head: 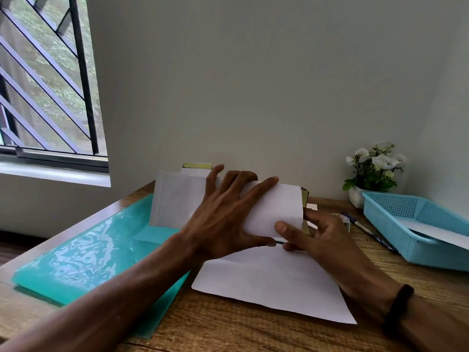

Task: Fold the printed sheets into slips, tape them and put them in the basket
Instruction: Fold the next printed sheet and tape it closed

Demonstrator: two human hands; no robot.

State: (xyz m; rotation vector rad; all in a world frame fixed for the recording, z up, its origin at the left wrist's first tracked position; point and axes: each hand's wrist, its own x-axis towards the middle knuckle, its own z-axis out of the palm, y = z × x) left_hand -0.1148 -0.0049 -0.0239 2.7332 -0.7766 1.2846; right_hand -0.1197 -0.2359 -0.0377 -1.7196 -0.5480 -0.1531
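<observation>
A white sheet [271, 280] lies on the wooden table in front of me, its far part bent up and over into a fold [276, 207]. My left hand [225, 214] lies flat on the folded part with fingers spread, pressing it down. My right hand [312, 232] pinches the fold's right edge between thumb and fingers. Behind the fold stands another white sheet or envelope [175, 199]. At the right sits a blue plastic basket [396, 219] with a white slip [436, 232] inside. A tape roll is partly hidden behind my right hand.
A glossy turquoise folder [83, 252] covers the table's left side. A pen [365, 229] lies between my right hand and the basket. A small white pot of white flowers [373, 171] stands by the wall. A barred window is at the upper left.
</observation>
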